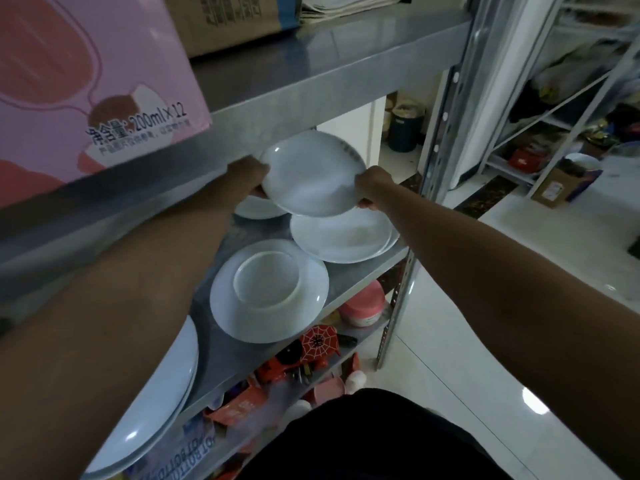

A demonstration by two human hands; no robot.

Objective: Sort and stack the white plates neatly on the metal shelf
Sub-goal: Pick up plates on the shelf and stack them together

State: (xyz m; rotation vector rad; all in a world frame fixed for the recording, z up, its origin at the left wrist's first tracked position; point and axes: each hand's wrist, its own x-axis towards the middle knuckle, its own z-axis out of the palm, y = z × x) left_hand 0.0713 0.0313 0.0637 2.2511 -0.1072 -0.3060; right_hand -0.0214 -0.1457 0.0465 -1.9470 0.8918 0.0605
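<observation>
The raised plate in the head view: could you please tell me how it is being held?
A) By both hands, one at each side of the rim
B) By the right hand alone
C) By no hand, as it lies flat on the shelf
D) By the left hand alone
A: the left hand grips the left rim of the raised plate and the right hand grips its right rim, above the metal shelf.

Glossy white tiled floor [485, 341] reflects light near right; a second metal rack [554, 109] stands far right, a dark bin [403, 129] beyond.
</observation>
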